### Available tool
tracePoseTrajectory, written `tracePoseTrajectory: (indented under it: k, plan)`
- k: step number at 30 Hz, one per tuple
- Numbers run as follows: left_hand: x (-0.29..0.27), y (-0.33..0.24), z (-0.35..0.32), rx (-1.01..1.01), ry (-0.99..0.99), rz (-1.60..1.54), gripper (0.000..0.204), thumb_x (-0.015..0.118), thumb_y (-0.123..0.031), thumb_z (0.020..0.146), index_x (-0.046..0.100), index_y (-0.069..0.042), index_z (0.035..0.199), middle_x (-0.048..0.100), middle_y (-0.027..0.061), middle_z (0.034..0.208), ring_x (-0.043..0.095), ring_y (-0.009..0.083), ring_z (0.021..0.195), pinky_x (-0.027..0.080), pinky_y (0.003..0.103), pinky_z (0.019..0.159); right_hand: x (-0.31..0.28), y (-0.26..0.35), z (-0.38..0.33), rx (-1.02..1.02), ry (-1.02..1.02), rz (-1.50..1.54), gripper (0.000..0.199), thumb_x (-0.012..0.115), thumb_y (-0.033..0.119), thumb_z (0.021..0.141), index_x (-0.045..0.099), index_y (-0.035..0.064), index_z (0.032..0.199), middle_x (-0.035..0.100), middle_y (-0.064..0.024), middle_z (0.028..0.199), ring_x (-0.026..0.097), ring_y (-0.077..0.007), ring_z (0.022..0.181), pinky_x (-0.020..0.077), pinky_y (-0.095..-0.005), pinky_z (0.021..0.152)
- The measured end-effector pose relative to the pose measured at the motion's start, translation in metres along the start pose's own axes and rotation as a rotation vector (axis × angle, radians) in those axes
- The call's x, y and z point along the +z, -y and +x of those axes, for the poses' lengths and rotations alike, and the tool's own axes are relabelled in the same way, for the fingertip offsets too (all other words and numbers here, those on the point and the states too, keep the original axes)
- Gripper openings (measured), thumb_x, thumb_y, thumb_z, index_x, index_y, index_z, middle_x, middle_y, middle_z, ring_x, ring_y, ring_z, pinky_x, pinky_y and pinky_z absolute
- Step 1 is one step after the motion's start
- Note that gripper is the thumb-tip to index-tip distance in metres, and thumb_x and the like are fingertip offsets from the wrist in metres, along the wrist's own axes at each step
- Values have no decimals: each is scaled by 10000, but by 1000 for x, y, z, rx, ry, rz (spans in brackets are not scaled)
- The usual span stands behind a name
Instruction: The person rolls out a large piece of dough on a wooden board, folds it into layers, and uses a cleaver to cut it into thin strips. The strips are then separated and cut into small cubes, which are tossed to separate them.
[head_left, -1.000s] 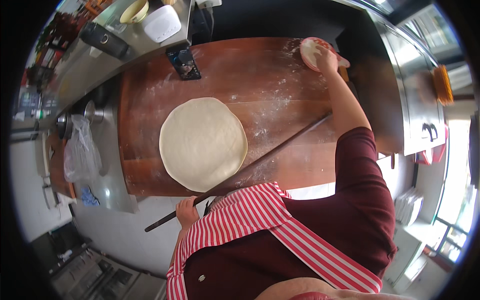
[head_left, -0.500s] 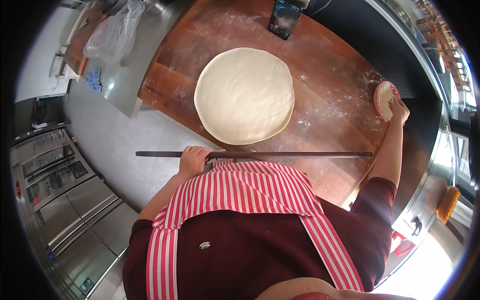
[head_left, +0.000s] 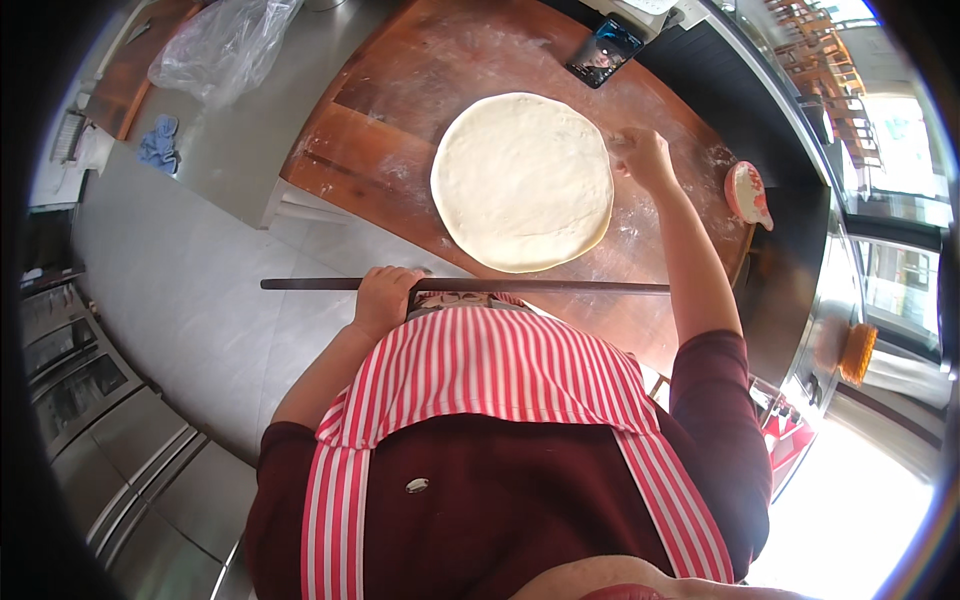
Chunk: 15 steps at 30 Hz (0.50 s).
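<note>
Taking the dough as the middle of the clock, with 12 at the top of the view, the dough [head_left: 522,183] lies flat on the brown table [head_left: 385,130], a broad pale round with a slightly uneven rim. The left hand [head_left: 385,298], at 8 o'clock, is clamped on a long dark rod [head_left: 540,286], fingers wrapped over its top. The rod runs level past the dough's 6 o'clock side, just in front of the striped apron [head_left: 490,365]; its left end points to 9 o'clock, and its right end meets the right forearm in the view, though I cannot tell whether they touch. The right hand [head_left: 645,155] is near the dough's rim between 2 and 3 o'clock, fingers bent and close together; they are blurred, so I cannot tell whether they pinch anything. Out at 3 o'clock, well apart from that hand, a red-and-white bowl [head_left: 745,193] holds white powder. A phone [head_left: 605,52] with a lit screen stands at 1 o'clock. On the metal counter [head_left: 235,140], a clear bag [head_left: 225,50] lies at 10 o'clock and a blue cloth [head_left: 159,145] at 9. White powder streaks the table.
</note>
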<state>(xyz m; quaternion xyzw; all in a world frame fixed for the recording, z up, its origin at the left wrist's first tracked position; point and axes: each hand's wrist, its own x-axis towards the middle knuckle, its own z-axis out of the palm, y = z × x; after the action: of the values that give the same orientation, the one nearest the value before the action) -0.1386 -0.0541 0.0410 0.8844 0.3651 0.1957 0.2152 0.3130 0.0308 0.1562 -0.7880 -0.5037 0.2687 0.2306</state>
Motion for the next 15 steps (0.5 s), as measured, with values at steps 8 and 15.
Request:
tracePoseTrajectory:
  k: [8,15]
  plan:
    - [-12,36,-44,-19,-17,12,202,580,-104,838,661,-93,1022,688,46,922,645,215,863,456,357,781,58,47,6,-174,52,43,91,620,55,832,709,35,835,680,-133,743,673,-210,575,516,-324,553]
    - [-12,58,-51,-54,-34,-24,270,585,-82,807,659,-73,1067,690,69,954,647,253,908,468,395,806,31,24,-29,-83,-83,-156,193,590,-54,824,730,-24,954,724,-109,799,647,-142,603,526,-296,517]
